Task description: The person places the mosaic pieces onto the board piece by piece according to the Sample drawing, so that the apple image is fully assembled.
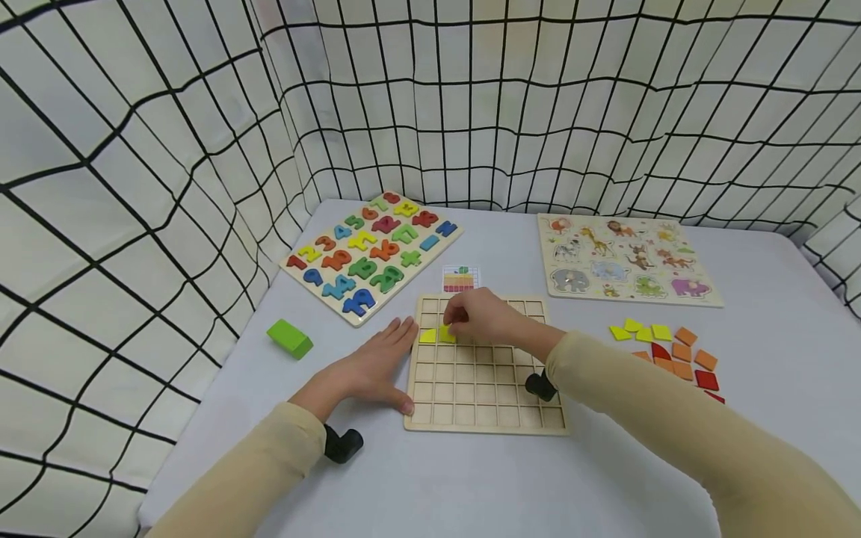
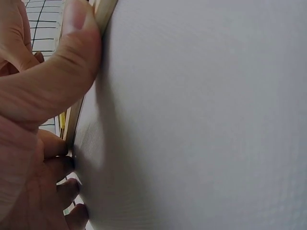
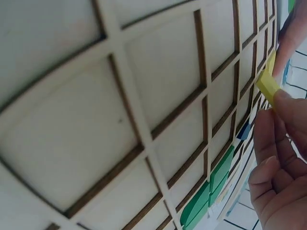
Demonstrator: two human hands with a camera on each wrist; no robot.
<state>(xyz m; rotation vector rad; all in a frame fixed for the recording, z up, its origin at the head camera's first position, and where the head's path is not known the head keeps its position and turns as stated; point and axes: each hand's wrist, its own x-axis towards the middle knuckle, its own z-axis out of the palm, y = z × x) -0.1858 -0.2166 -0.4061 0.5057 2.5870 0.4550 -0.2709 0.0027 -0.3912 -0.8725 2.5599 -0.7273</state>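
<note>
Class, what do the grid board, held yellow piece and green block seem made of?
Grid board: probably wood, matt and pale, with browned edges on its strips.
Yellow piece: perhaps painted wood or plastic; smooth, evenly coloured faces.
Green block: smooth-looking, evenly coloured; wood, plastic or foam, unclear which.

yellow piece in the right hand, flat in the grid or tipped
Tipped: in the right wrist view, the right hand holds the yellow piece slanted over the grid board.

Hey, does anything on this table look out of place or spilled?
Nothing looks spilled. The green block stands out mildly: it lies alone beyond the left hand, across the table from the loose tiles.
</note>
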